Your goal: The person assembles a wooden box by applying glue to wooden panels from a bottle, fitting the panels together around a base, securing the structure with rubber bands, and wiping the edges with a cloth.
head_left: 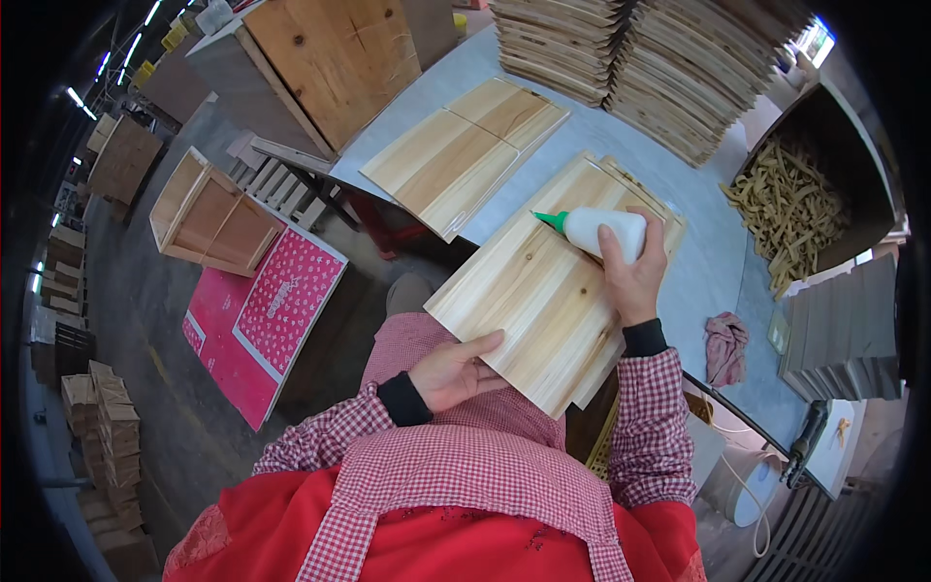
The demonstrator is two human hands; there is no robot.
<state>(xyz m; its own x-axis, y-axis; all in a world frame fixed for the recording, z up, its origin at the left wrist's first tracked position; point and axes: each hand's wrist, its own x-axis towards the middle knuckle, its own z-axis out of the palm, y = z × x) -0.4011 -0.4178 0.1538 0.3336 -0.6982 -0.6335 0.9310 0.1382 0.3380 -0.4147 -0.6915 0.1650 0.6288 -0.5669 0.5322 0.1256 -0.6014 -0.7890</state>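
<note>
Right of centre, the right hand (637, 264) has its fingers wrapped around a white squeeze bottle (599, 232), its green nozzle pointing left over a knotty wooden panel (543, 306) mid-frame. Below centre, the left hand (448, 375) grips that panel's lower-left edge, thumb on top; the pale tabletop (713, 267) spreads beyond.

A pale table (703, 281) bears tall stacks of wooden boards (674, 73), flat wooden panels (454, 160) and a crumpled pink cloth (725, 349).
</note>
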